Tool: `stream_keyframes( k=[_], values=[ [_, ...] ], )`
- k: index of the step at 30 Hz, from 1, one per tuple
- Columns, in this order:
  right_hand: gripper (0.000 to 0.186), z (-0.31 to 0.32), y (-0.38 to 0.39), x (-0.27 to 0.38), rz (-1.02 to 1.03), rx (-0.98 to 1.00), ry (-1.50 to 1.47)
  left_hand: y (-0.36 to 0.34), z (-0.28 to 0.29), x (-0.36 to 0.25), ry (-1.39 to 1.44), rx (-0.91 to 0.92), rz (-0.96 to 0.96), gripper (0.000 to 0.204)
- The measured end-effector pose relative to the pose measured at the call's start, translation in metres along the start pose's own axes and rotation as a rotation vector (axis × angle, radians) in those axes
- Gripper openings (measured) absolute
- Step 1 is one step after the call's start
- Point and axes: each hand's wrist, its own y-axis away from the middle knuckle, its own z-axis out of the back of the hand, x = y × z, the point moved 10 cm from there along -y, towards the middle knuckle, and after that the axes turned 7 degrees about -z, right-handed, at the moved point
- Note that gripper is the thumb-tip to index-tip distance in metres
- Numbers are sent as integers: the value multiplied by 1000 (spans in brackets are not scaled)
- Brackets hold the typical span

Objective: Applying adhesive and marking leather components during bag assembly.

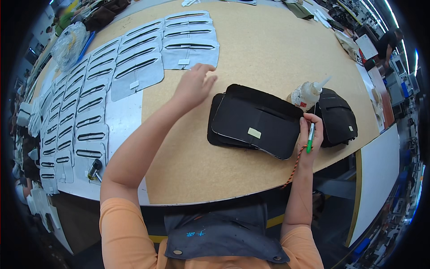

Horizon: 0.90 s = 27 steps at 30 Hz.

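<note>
- Fingers [207,71] of left hand [193,87] loosely spread, grasping nothing; tips just short of nearest grey cut panel [190,53], by its small white tab [183,62].
- Left arm stretched forward across brown work table [251,49], well apart from right hand.
- Right hand [311,134] clenched around green-and-white pen [310,136], held roughly upright, tip pointing down.
- Orange braided cord [293,168] hanging from pen down past table edge.
- Right hand touching right edge of black panel stack [255,121]; stack lies flat near table's front edge, between both hands.
- Top black panel showing long slit opening and small pale label [254,132].
- Second black pile [338,117] just right of right hand, partly behind it.
- Clear glue bottle [307,94] with white nozzle lying tilted between both black piles, touching neither hand.
- Grey panels laid in overlapping rows [85,103] along left side of table, each with dark slit; rows curve from far edge toward near-left corner.
- Small dark metal tool [94,169] lying on grey panels at near-left.
- Clear plastic bag [69,42] at far-left edge of table.
- Dark apron [219,233] over orange shirt at bottom of view.
- Another person [389,39] in dark clothing at far right, well apart from table work.
</note>
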Motion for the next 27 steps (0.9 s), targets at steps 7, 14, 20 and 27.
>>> stream_keyframes(
  k=[7,14,20,27],
  values=[
    [17,-14,9,32,234,5,343,-43,13,40,-641,307,-216,26],
    [24,8,21,44,337,-61,411,-40,1,28,-790,334,-415,12],
    [30,30,39,49,236,21,158,3,148,-9,-187,-549,-133,23],
    [22,-21,72,91,388,312,88,150,103,-135,-511,64,-409,33]
  ],
)
